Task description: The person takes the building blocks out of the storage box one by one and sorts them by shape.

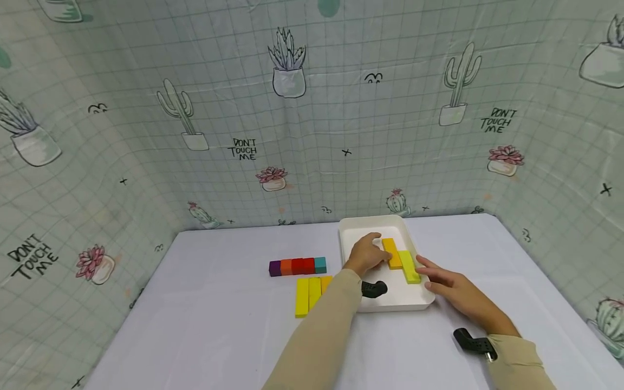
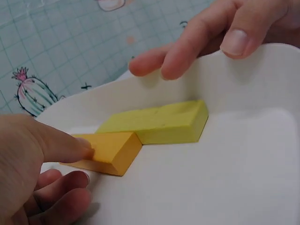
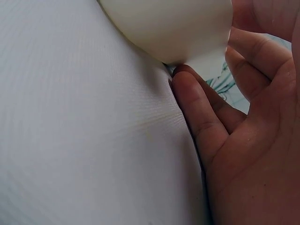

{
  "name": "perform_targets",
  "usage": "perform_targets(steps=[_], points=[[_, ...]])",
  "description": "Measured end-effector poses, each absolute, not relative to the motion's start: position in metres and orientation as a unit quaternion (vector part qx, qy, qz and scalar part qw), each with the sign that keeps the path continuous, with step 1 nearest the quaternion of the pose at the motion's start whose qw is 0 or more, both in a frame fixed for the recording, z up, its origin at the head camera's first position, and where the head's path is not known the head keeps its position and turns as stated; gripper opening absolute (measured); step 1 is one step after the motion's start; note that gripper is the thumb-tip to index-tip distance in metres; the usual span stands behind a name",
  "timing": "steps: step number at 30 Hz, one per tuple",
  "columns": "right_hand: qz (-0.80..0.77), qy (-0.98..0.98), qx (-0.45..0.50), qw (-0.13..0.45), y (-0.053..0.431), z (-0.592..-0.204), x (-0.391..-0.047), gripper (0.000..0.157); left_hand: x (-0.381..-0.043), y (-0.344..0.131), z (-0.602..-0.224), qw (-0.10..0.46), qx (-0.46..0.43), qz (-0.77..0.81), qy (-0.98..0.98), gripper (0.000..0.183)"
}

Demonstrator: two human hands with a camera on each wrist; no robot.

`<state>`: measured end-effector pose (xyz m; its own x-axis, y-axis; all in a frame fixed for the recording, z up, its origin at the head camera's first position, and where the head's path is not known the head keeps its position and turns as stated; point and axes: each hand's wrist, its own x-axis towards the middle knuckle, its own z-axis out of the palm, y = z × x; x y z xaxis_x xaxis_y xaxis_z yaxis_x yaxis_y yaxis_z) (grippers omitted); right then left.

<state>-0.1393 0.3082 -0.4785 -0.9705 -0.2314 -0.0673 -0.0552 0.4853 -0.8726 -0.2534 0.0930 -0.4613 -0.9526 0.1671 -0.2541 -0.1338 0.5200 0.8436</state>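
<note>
A white tray point(image 1: 390, 300) holds an orange block point(image 1: 392, 253) and a yellow-green block point(image 1: 409, 266), lying lengthwise side by side, touching and staggered. My left hand point(image 1: 366, 254) is over the orange block; in the left wrist view its thumb point(image 2: 83, 149) touches the block's top, and other fingers bend loosely beside it. The left index fingertip lies by the block's far end in the head view. At the tray's right wall, my right hand point(image 1: 453, 290) has extended fingers over the rim, near the yellow-green block. In the right wrist view, its lower fingers point(image 3: 192, 96) lie outside the wall.
Left of the tray stands a row of small blocks in purple, orange, red and teal point(image 1: 298, 266). Nearer me lie yellow blocks point(image 1: 302, 298) and an orange one, partly covered by my left sleeve point(image 1: 324, 336). A patterned cloth point(image 1: 312, 135) rises behind the white table point(image 1: 214, 325).
</note>
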Motion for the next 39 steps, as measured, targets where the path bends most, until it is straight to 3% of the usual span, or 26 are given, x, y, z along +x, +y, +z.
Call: perform_targets(steps=[22,39], points=[[-0.503,0.855,-0.086,0.088,0.308,-0.478,-0.137,0.048,-0.254,0.094,-0.449,0.177,0.036,0.324,0.929,0.072],[-0.499,0.857,-0.088,0.091,0.308,-0.477,-0.136,0.047,-0.248,0.094,-0.458,0.157,0.016,0.397,0.904,0.072]])
